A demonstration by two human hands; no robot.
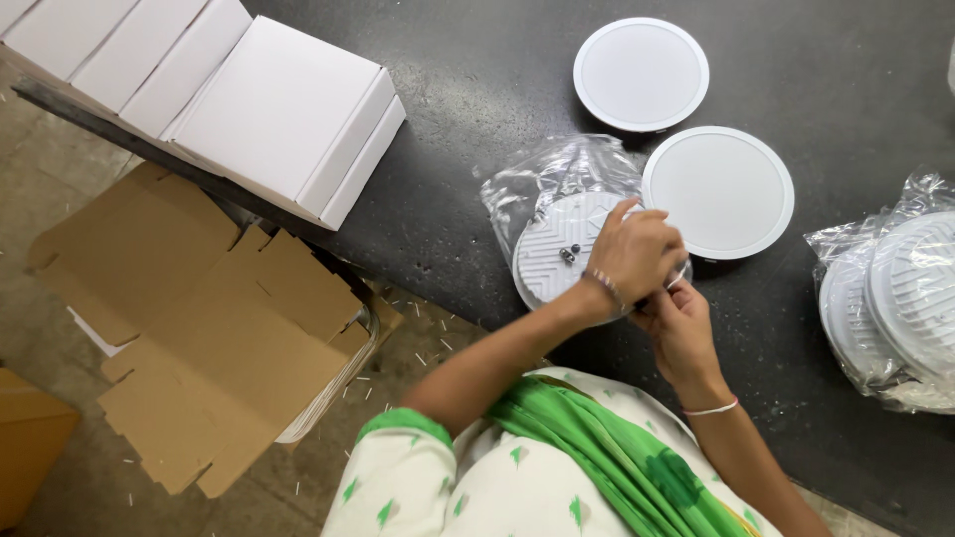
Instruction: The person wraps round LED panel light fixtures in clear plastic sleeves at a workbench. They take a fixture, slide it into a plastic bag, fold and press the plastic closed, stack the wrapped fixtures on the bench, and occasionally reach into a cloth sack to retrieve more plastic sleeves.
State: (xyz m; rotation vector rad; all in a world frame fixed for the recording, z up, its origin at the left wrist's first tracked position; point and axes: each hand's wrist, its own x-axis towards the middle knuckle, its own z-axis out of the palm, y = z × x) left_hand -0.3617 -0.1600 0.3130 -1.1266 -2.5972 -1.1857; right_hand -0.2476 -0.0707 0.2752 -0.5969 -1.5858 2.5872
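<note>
Left hand [637,254] closed in a grip on the bagged lamp [557,254], which lies on the worktop [477,89]. Right hand [681,323] touching beneath; its grip cannot be told. Two discs [718,191] lie beside.

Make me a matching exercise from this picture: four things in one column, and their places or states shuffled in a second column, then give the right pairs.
Things
1. white boxes
2. flattened cardboard
3. ribbed round fixture
4. bagged round fixtures

Places or states
A. at the right edge of the dark table, inside clear plastic
B. under the left hand, half out of a clear bag
C. closed, in a row at the table's upper left
D. on the floor, below the table edge

Pairs: 1-C, 2-D, 3-B, 4-A
</note>
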